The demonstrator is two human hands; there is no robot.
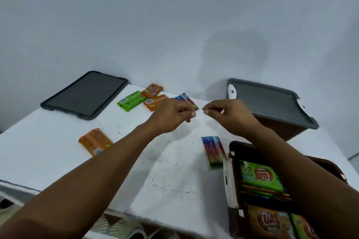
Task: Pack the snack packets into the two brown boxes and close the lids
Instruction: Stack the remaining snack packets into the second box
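Nearest of all, at the bottom right, the open brown box point(234, 213) sits with its lid off and snack packets already inside: a green packet point(260, 177) towards the far end and an orange packet point(270, 221) at the near end, lying flat. Both bare forearms stretch out over the white table point(58, 122), the right one crossing above that box.

The left hand point(172, 112) hovers knuckles up, fingers curled under. A blue-and-red packet point(187, 100) pokes out just beyond it, but whether the fingers have it or merely hang over it cannot be told. The right hand point(223, 111) is just beside the left, fingers curled in, thumb tip against the forefinger, and nothing shows in the pinch.

Loose packets are scattered about. A multicoloured packet point(212, 150) lies just beside the open box's far left corner. A lone orange one point(96, 141) lies near the left forearm. Up by the wall there is a cluster: a bright green packet point(130, 101) and two orange packets point(152, 90) point(155, 103) close together, the nearer one partly hidden by the left hand.

A dark grey lid point(85, 94) lies flat at the table's far left. Far right, the second brown box point(281, 128) has its grey lid point(272, 101) on top.
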